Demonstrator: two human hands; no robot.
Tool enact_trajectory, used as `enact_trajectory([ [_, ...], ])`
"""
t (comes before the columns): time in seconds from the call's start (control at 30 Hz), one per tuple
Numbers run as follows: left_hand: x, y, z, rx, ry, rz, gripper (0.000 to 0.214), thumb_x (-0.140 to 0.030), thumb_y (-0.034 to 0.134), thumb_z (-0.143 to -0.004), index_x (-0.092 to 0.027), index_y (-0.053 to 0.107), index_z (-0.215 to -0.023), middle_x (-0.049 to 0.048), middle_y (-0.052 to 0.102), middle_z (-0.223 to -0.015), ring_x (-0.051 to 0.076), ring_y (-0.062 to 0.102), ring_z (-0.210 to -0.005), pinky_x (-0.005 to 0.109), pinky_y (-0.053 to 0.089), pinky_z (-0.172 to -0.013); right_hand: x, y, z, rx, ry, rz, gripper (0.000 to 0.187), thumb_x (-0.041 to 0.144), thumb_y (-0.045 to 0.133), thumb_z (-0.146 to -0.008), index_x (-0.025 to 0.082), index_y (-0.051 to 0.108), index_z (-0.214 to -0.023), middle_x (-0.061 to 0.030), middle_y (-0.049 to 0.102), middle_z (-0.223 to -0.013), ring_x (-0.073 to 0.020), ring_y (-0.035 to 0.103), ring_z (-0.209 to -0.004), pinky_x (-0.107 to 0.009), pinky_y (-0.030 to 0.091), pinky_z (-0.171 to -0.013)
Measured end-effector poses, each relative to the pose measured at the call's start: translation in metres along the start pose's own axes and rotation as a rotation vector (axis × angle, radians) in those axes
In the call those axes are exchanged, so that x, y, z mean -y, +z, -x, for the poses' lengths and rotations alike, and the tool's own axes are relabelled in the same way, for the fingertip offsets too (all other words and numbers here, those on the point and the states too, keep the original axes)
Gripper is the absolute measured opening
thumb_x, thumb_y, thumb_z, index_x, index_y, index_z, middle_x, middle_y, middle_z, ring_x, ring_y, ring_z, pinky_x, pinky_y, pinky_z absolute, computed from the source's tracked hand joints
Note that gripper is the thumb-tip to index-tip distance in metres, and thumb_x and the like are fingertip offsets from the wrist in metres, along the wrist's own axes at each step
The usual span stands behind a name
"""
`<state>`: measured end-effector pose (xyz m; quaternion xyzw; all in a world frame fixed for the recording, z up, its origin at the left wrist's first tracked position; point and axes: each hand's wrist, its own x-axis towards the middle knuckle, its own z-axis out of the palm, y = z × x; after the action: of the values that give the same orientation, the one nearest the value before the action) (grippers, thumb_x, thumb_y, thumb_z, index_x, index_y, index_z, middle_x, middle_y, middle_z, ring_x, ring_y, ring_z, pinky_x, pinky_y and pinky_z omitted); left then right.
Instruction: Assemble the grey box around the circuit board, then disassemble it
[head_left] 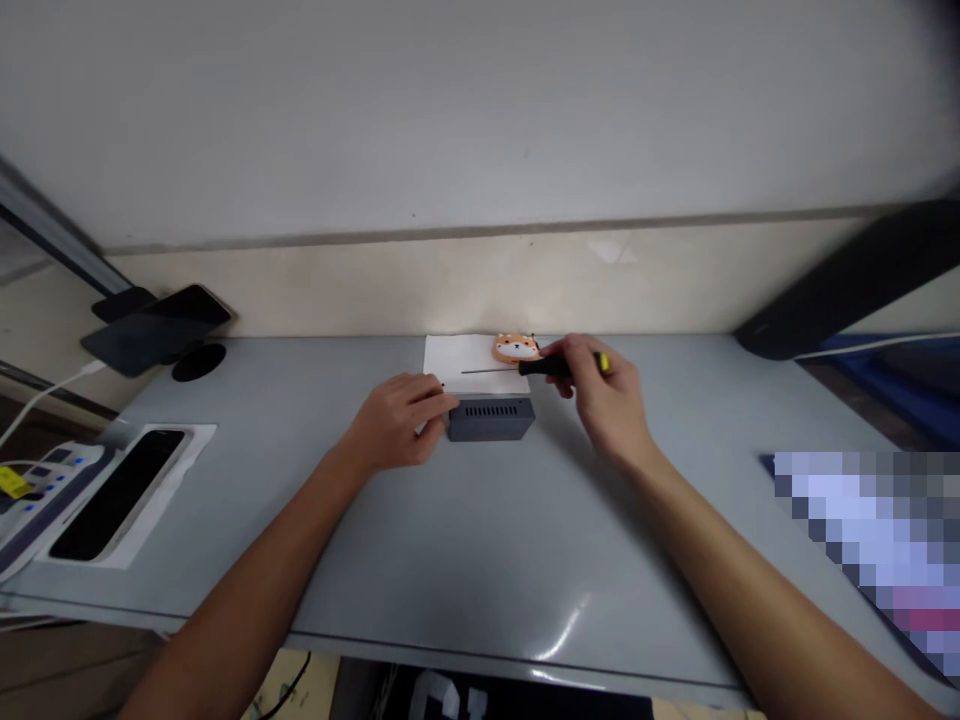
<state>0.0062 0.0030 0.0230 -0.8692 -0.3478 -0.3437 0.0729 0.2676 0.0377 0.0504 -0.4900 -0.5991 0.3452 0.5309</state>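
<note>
A dark grey box with a row of vent slots [491, 422] sits on the grey desk. My left hand [401, 422] is closed at the box's left end, its index finger lying on the top corner. In my right hand [604, 395] is a screwdriver [551, 368] with a black handle and a yellow end. Its thin shaft points left, nearly level, beyond the box and above a white sheet of paper [456, 353]. At the paper's right part sits an orange and white dog-face item [516, 347], close to my right fingertips.
On the left lie a phone [120, 495] on white paper and a power strip [56, 490]. A second phone [161, 330] leans on a stand. A dark cylinder [832, 285] stands at the back right, and a pixelated item [862, 540] lies at the right edge.
</note>
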Motion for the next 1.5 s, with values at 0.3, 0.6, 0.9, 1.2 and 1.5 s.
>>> enact_trajectory([
  [0.3, -0.003, -0.017, -0.004, -0.231, 0.062, -0.164, 0.020, -0.005, 0.051, -0.080, -0.021, 0.062, -0.080, 0.0009, 0.067, -0.073, 0.014, 0.056, -0.061, 0.029, 0.045, -0.061, -0.025, 0.017, 0.004, 0.213, 0.041, 0.056, 0.040, 0.057, 0.056, -0.097, 0.022, 0.074, -0.098, -0.0058, 0.076, -0.103, -0.0207, 0.067, -0.090, -0.032, 0.047, -0.080],
  [0.6, -0.002, -0.017, -0.005, -0.427, 0.009, -0.116, 0.020, -0.003, 0.050, -0.081, -0.020, 0.060, -0.076, -0.0014, 0.062, -0.066, 0.012, 0.054, -0.055, 0.026, 0.042, -0.055, -0.041, 0.019, 0.002, 0.261, 0.044, 0.023, 0.042, 0.059, 0.055, -0.097, 0.022, 0.075, -0.105, -0.0057, 0.076, -0.105, -0.0225, 0.067, -0.092, -0.033, 0.049, -0.079],
  [0.9, -0.018, 0.007, -0.005, 0.084, -0.035, 0.111, 0.031, -0.030, 0.061, -0.101, -0.023, 0.060, -0.130, 0.0066, 0.071, -0.122, 0.019, 0.069, -0.105, 0.035, 0.055, -0.093, -0.026, 0.009, -0.005, 0.127, 0.042, 0.017, 0.040, 0.055, 0.055, -0.098, 0.021, 0.075, -0.090, -0.0018, 0.067, -0.078, -0.0150, 0.058, -0.071, -0.029, 0.043, -0.068],
  [1.2, -0.008, -0.025, -0.011, 0.191, -0.163, 0.180, 0.021, -0.014, 0.059, -0.093, -0.021, 0.062, -0.113, 0.0054, 0.071, -0.111, 0.020, 0.067, -0.099, 0.037, 0.054, -0.090, -0.030, -0.018, -0.023, -0.109, 0.072, -0.285, 0.033, 0.045, 0.064, -0.093, 0.020, 0.073, -0.073, -0.0018, 0.061, -0.066, -0.0123, 0.050, -0.056, -0.028, 0.039, -0.054],
  [1.5, -0.021, -0.003, -0.010, 0.047, -0.098, 0.063, 0.023, -0.018, 0.054, -0.098, -0.022, 0.060, -0.119, 0.0075, 0.070, -0.119, 0.022, 0.066, -0.110, 0.040, 0.049, -0.098, -0.027, -0.017, -0.022, -0.102, 0.116, -0.367, 0.032, 0.042, 0.067, -0.089, 0.020, 0.072, -0.067, -0.0022, 0.061, -0.065, -0.0111, 0.049, -0.051, -0.028, 0.040, -0.048],
])
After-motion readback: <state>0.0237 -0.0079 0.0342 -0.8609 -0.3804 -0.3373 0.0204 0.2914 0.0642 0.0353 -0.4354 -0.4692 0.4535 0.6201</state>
